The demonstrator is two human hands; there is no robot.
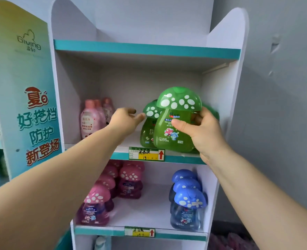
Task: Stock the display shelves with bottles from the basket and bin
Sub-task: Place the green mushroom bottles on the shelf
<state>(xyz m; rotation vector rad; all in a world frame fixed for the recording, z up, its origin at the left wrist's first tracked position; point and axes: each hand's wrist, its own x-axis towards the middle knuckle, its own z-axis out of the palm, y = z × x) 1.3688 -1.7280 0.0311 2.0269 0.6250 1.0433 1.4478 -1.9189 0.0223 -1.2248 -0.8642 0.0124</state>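
We face the white display shelves point(221, 83); our right hand point(206, 136) grips the front green mushroom bottle point(172, 134), label outward, just above the middle shelf point(176, 158), while our left hand point(124, 121), fingers loose and empty, touches the rear green bottle point(147, 132), probably steadying the row

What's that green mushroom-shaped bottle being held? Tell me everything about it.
The green bottle is translucent plastic by its look, mushroom-shaped: a domed green cap with white spots over a rounded body with a cartoon label marked 270ml. It is upright at the front of the shelf, its neck and side gripped by the right hand, another green bottle just behind it.
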